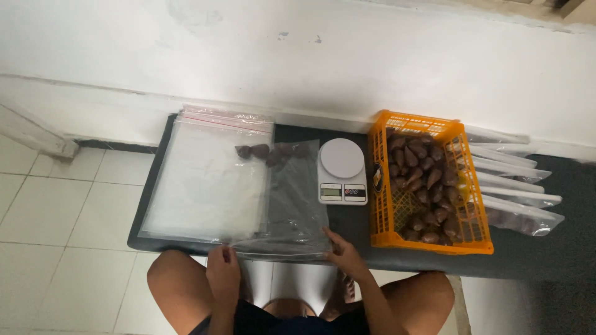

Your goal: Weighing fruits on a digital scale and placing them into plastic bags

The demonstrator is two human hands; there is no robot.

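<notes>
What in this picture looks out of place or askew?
A clear bag with a few brown fruits inside lies crooked across the neat bag stack, held at its near edge by left hand and right hand.

A makeshift packing spot on the floor of a plain room, likely a home: white floor tiles (62, 205), a bare white wall (310, 56), and a low dark board (534, 248) carrying a small kitchen scale (342, 171), an orange crate (428, 186) of brown scaly fruit, and stacked clear zip bags (211, 180)
</notes>
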